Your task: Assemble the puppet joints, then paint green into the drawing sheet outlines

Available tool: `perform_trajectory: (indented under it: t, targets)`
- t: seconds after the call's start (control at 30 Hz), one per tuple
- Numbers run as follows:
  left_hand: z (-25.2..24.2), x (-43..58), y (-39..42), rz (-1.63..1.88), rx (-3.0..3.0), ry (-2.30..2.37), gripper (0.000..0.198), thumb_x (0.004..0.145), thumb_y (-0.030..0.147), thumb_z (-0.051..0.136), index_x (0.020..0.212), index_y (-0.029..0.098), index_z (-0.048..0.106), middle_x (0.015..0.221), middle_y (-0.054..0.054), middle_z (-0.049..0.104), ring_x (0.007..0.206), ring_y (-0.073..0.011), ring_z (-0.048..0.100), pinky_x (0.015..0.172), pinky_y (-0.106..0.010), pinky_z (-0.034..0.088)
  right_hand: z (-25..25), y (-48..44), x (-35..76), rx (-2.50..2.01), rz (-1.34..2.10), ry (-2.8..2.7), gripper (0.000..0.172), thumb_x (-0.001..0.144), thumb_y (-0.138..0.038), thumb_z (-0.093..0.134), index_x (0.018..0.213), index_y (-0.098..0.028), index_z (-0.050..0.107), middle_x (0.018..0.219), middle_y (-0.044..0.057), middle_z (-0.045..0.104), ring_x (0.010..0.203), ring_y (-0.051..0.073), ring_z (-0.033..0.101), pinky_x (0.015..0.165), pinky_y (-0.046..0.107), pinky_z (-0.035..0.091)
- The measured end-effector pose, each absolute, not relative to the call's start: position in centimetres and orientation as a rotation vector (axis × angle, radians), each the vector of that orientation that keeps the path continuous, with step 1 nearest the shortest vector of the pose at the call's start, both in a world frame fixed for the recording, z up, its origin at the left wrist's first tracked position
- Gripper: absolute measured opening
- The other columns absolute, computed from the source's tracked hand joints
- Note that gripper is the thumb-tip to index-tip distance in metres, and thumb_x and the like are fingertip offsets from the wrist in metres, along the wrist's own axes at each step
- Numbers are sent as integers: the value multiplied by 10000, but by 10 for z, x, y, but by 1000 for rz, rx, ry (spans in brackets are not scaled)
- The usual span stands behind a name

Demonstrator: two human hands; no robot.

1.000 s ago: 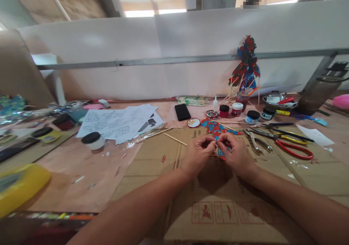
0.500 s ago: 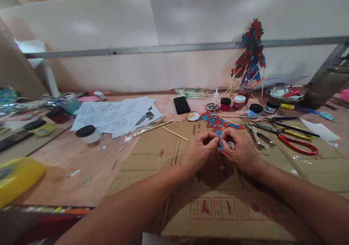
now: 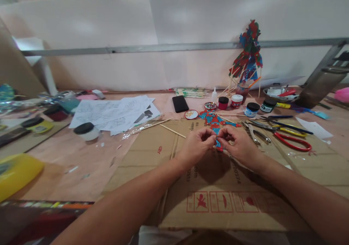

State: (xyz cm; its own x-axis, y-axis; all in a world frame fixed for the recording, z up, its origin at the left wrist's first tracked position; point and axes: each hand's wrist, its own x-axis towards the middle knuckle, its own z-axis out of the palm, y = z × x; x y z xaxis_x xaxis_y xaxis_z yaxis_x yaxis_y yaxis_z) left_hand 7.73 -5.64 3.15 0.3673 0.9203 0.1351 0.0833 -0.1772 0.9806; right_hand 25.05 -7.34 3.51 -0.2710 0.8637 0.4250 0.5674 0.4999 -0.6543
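Note:
A flat red-and-blue jointed paper figure lies on the cardboard sheet, partly hidden behind my fingers. Over its lower part, my left hand is closed, with thumb and forefinger pinched. Facing it, my right hand pinches too, its fingertips almost touching those of the left. Whatever sits between the fingertips is too small to make out. Thin wooden sticks lie across the figure's upper end. Just beyond it are a white lid of small gold bits and a dish of coloured bits.
Silver pliers and red-handled cutters lie right of my right hand. Paint jars, a glue bottle and a phone stand or lie behind. Drawings are spread left. Similar figures on sticks stand in a cup.
My view has shifted a little, so the whole scene sits slightly further left and up. Both hands keep their pinch over the figure, with fingertips still close together.

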Motion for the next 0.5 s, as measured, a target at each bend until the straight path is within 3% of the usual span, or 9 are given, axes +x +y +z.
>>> perform_trajectory:
  t: [0.5]
  targets:
    - [28, 82, -58, 1003, 1330, 884, 199, 729, 359, 663, 711, 163, 640, 625, 17, 604, 558, -100, 509, 565, -228, 413, 33, -75, 245, -1186, 324, -1968, 81, 815, -182, 546, 741, -211, 529, 684, -4, 579, 615, 124, 481, 589, 254, 391]
